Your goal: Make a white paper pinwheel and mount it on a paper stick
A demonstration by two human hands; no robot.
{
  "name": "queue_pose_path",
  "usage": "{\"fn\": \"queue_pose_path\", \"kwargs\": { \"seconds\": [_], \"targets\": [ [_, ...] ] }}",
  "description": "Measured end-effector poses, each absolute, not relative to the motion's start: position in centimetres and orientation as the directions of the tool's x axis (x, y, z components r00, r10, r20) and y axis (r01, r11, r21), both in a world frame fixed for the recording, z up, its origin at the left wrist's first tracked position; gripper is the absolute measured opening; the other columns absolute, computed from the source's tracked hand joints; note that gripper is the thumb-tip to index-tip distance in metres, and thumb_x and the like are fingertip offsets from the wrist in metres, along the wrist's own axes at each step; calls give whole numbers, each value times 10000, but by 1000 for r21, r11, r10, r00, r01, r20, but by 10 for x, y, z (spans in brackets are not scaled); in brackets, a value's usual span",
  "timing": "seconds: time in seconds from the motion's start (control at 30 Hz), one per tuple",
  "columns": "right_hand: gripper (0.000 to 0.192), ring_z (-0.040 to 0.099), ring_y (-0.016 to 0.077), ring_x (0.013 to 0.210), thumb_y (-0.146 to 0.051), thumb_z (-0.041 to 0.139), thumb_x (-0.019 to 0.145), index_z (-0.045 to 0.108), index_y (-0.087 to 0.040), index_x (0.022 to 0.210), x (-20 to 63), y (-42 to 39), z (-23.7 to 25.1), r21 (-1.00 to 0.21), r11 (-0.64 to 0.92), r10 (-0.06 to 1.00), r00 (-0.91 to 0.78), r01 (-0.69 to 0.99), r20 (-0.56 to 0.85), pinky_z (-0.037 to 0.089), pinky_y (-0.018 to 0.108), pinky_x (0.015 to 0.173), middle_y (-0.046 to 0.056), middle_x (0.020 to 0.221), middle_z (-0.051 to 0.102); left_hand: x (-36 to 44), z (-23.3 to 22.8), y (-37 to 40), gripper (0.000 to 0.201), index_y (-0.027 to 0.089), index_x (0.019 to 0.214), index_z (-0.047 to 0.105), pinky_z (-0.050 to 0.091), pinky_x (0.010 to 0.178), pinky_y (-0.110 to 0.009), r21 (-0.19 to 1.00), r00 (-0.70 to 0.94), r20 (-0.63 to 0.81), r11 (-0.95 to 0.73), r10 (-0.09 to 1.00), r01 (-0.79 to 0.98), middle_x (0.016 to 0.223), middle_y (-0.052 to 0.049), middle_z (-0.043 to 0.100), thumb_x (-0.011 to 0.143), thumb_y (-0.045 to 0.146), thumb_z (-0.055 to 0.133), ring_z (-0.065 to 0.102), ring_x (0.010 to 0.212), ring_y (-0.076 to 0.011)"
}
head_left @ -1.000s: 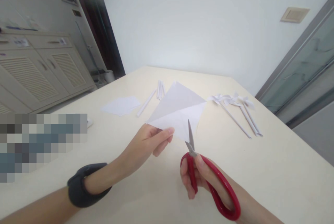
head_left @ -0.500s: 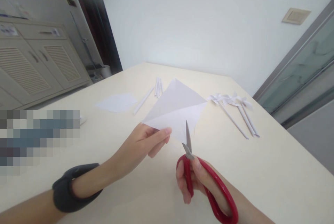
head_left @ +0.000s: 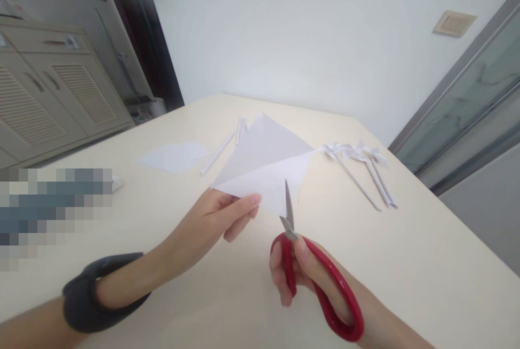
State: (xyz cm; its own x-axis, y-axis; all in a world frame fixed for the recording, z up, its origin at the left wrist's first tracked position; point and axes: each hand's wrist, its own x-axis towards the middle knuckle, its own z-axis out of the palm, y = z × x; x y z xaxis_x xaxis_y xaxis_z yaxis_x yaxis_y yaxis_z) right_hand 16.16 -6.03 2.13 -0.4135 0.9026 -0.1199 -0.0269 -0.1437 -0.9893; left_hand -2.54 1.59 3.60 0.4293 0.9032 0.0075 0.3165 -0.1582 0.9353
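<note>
A creased square of white paper [head_left: 268,159] is pinched at its near left edge between the thumb and fingers of my left hand [head_left: 219,213]. My right hand [head_left: 300,267] grips a pair of red-handled scissors [head_left: 341,284], fingers through the loops. Their blades stand apart around the near corner of the paper, one blade over its top face. Whether the edge is being cut there, I cannot tell. A black band circles my left wrist.
Behind the paper, several white paper sticks [head_left: 218,153] lie on the cream table [head_left: 426,251]. White sheets [head_left: 174,156] are at the left. Several paper pinwheels [head_left: 359,156] on sticks lie at the right. A white wall [head_left: 264,29] rises behind the table.
The whole scene has shifted slightly left and up in view. Both hands keep their hold on the paper and the scissors, and the blades look about as far apart as before.
</note>
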Motion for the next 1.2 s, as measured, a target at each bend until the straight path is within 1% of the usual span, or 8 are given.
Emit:
{"fn": "queue_pose_path", "kwargs": {
  "seconds": [0.07, 0.17, 0.37, 0.47, 0.6, 0.87, 1.03, 1.2],
  "targets": [
    [448, 475, 107, 614, -553, 308, 917, 517, -167, 825, 162, -61, 20, -991, -131, 909, -403, -27, -109, 377, 289, 659, 8, 739, 529, -25, 40, 15, 523, 188, 435, 380, 335, 605, -242, 934, 432, 18, -170, 901, 314, 438, 46, 348, 897, 427, 426, 393, 500, -112],
    [438, 478, 107, 636, -537, 313, 924, 532, -174, 816, 162, -62, 19, -993, -110, 916, -391, -42, -85, 372, 274, 660, -6, 714, 511, -23, 47, 12, 536, 186, 416, 371, 318, 579, -252, 932, 437, -3, -156, 900, 328, 432, 41, 343, 897, 416, 425, 389, 501, -113],
    [459, 442, 115, 624, -557, 310, 915, 526, -173, 785, 163, -64, 23, -996, -86, 915, -398, -17, -72, 358, 273, 650, -14, 632, 486, -22, 53, 10, 520, 184, 417, 382, 314, 555, -248, 929, 418, -17, -139, 908, 342, 420, 43, 338, 886, 400, 445, 377, 498, -110],
    [449, 453, 109, 627, -547, 320, 918, 539, -173, 798, 162, -64, 23, -994, -100, 918, -388, -42, -76, 360, 271, 655, -10, 678, 491, -22, 53, 10, 505, 186, 428, 395, 321, 550, -242, 932, 416, -19, -135, 909, 337, 420, 41, 334, 880, 402, 452, 400, 517, -117],
    [433, 475, 104, 628, -542, 338, 914, 549, -176, 821, 162, -63, 21, -992, -111, 917, -391, -64, -77, 371, 271, 655, 1, 756, 518, -24, 50, 11, 517, 188, 421, 379, 338, 558, -243, 934, 406, -8, -138, 914, 329, 450, 25, 373, 879, 418, 443, 448, 572, -133],
    [445, 482, 109, 626, -565, 329, 906, 523, -173, 825, 164, -61, 20, -991, -132, 911, -398, -30, -109, 363, 279, 648, 0, 717, 516, -26, 40, 12, 477, 195, 482, 444, 355, 586, -249, 933, 395, 7, -148, 919, 328, 448, 37, 367, 867, 476, 465, 477, 597, -140],
    [467, 480, 113, 626, -593, 328, 891, 520, -174, 817, 164, -61, 24, -990, -143, 906, -404, -13, -125, 370, 288, 653, 6, 727, 516, -27, 40, 11, 501, 190, 455, 409, 371, 613, -244, 937, 402, 11, -150, 916, 316, 459, 31, 380, 865, 471, 472, 486, 610, -140],
    [548, 485, 133, 616, -692, 317, 825, 513, -181, 792, 162, -60, 34, -987, -154, 899, -410, 36, -155, 394, 311, 657, 24, 742, 522, -27, 42, 10, 517, 186, 438, 384, 356, 567, -236, 933, 385, 5, -143, 923, 330, 469, 20, 401, 863, 468, 473, 478, 596, -138]
  ]
}}
